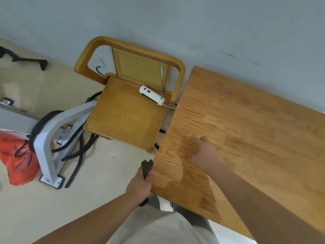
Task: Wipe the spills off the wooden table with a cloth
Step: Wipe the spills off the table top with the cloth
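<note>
Head view, looking steeply down. Right half taken up by the wooden table (255, 124), running from 1 o'clock down to 5 o'clock. Near its left edge, around 5 o'clock from centre, a dull wet sheen (182, 166) on the grain, spreading under and beside the right hand (205, 154). That hand laid flat on the tabletop, fingers loosely spread and pointing toward 10 o'clock, holding nothing. Left hand (140, 182) at 6 o'clock, just off the table's edge and over the pale floor (109, 173), fingers curled tight round a dark cloth (146, 168). Upper end of the cloth poking out of the fist toward 12 o'clock, close against the table's edge — touching or not, cannot tell. Cloth not yet on the wood. At 10 o'clock from the hands, a wooden chair (123, 117) with a cane back, standing just beside the table's end; on its seat a small white device (152, 95) with a thin bent metal neck. Farther out at 9 o'clock, a white metal frame (46, 143) with black cables (77, 155) trailing round it, and beyond that an orange bag (15, 155). Grey wall (175, 23) across 12 o'clock — a few dark scuffs on it toward 2 o'clock.
</note>
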A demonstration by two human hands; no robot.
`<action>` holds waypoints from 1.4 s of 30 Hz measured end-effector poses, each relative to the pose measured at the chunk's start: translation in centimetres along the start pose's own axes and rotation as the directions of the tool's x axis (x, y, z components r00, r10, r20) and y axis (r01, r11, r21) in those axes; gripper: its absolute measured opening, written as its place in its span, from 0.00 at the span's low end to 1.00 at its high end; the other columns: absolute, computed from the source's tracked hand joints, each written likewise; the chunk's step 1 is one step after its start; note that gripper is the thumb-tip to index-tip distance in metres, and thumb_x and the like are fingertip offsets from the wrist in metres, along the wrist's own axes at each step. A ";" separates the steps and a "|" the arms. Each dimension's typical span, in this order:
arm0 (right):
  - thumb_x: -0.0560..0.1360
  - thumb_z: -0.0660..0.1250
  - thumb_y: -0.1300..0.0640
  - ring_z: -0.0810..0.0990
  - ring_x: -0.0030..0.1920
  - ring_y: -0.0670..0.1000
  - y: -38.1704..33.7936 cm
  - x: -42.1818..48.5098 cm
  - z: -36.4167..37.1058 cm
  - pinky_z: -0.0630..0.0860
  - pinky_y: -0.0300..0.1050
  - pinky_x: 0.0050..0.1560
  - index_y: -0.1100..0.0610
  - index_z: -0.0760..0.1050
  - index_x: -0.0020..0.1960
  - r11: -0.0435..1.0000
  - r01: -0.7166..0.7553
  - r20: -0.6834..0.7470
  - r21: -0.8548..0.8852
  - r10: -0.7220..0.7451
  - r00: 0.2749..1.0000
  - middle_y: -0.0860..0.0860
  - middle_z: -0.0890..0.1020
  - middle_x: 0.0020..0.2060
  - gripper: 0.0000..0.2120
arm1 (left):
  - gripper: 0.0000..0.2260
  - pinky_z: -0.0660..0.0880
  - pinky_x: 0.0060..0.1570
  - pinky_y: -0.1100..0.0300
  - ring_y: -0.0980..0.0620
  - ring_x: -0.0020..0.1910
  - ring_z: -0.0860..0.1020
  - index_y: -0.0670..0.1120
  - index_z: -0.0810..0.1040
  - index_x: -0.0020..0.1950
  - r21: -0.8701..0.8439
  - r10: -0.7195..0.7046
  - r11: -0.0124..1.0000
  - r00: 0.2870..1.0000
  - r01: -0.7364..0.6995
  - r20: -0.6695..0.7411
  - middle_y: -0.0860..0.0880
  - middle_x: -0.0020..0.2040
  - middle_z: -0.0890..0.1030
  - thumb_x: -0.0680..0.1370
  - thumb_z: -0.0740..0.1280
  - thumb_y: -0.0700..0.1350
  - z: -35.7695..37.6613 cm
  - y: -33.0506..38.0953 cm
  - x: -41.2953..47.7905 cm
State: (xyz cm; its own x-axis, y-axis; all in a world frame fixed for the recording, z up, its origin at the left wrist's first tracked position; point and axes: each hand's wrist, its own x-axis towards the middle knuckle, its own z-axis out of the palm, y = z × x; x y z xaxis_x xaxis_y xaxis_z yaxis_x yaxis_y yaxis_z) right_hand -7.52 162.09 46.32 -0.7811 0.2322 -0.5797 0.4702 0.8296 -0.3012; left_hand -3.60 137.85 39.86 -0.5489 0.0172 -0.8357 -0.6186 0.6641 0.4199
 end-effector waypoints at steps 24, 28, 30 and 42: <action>0.60 0.84 0.40 0.55 0.78 0.64 10.6 21.9 -17.3 0.77 0.66 0.57 0.42 0.58 0.79 0.946 -0.073 -0.009 -0.317 0.074 0.997 0.56 0.59 0.77 0.54 | 0.20 0.69 0.56 0.55 0.49 0.54 0.73 0.46 0.65 0.77 0.135 0.108 0.987 0.987 -0.092 -0.122 0.46 0.63 0.76 0.86 0.54 0.51 -0.3 29.7 13.8; 0.59 0.83 0.38 0.56 0.77 0.64 11.4 22.2 -17.0 0.78 0.64 0.55 0.41 0.59 0.78 0.954 -0.063 -0.031 -0.295 0.056 0.998 0.56 0.59 0.76 0.54 | 0.20 0.71 0.54 0.54 0.49 0.52 0.74 0.49 0.65 0.78 0.180 0.256 0.959 0.945 -0.221 -0.205 0.47 0.61 0.76 0.86 0.55 0.50 0.4 36.9 17.0; 0.61 0.83 0.38 0.55 0.77 0.64 11.7 22.4 -16.7 0.77 0.63 0.55 0.41 0.58 0.79 0.960 -0.053 -0.036 -0.276 0.045 0.998 0.55 0.59 0.77 0.54 | 0.21 0.70 0.52 0.55 0.47 0.54 0.74 0.50 0.62 0.80 0.236 0.340 0.927 0.917 -0.291 -0.207 0.47 0.61 0.75 0.86 0.55 0.49 0.6 40.8 19.1; 0.60 0.84 0.42 0.52 0.78 0.63 11.8 22.9 -16.4 0.75 0.70 0.62 0.41 0.55 0.80 0.973 -0.062 -0.041 -0.221 0.054 0.998 0.55 0.54 0.78 0.57 | 0.20 0.58 0.74 0.43 0.45 0.69 0.71 0.59 0.69 0.74 0.768 0.645 0.313 0.719 -0.558 0.260 0.53 0.70 0.76 0.82 0.54 0.55 3.3 47.3 23.0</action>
State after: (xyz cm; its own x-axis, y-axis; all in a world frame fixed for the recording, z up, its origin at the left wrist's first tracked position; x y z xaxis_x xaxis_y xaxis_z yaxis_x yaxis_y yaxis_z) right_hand -26.59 185.55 41.85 -0.7709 0.2975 -0.5633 0.4152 0.9053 -0.0900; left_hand -43.70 172.14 39.34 -0.6472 0.6346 -0.4223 0.5446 0.7726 0.3264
